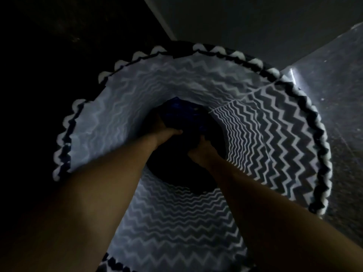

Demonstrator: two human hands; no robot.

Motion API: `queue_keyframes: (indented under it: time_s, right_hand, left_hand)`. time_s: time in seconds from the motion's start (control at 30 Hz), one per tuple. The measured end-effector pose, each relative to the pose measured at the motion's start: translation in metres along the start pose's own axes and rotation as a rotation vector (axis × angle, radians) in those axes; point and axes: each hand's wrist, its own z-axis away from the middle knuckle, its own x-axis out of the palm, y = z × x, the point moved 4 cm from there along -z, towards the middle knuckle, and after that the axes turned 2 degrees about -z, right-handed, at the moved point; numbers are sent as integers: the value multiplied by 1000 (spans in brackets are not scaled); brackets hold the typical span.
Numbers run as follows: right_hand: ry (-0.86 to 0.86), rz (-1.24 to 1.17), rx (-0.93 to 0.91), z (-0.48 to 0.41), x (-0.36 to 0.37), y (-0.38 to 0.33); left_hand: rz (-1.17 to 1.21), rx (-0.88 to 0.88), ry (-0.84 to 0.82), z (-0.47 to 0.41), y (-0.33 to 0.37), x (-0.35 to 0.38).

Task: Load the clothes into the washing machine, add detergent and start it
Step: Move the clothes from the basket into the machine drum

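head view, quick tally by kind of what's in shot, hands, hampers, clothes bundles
hands: 2, left hand and right hand, both deep in the hamper
zigzag laundry hamper: 1
dark clothes bundle: 1, single garments too dark to tell apart
total: 4
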Motion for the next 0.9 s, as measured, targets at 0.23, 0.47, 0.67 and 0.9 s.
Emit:
queue_keyframes:
  time_s: [0.23,0.47,0.67,0.9]
  right_hand:
    - [-399,316,-9,16,35,24]
    - [131,-655,116,7,-2,18]
    - [-47,-963,173,62,-18,-2]
    - [174,-747,70,161,-59,-2]
  left_hand:
    - [-575,39,-147,0,-45,27]
    - [-200,-23,-95,49,-32,29]
    - [163,48,-212,133,13,36]
    - [132,248,-269,226,67,-14]
